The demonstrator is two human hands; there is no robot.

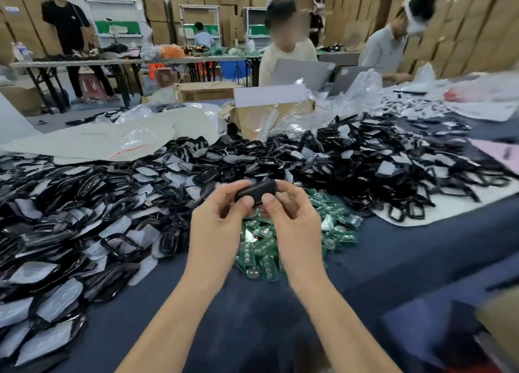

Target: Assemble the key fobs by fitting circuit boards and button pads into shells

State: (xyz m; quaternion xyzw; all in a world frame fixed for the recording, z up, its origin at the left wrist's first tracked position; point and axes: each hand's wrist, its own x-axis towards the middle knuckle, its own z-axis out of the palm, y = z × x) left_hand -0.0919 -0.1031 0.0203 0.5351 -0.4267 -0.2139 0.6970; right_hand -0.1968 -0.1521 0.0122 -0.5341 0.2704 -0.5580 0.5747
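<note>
While left hand (216, 221), right hand (295, 218) fingers pinch shell (254, 192) (black) | circuit boards (261, 249) below; table (393, 257) blue

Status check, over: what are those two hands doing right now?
Left hand and right hand both pinch one small black plastic key fob shell. Held above green circuit board pile. Nothing in the way.

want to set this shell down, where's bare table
Bare blue cloth lies between the forearms, nearer than the green circuit boards, and right of the boards, nearer than the white sheet. Crowded: the shell and pad heaps left and beyond the held shell.
</note>
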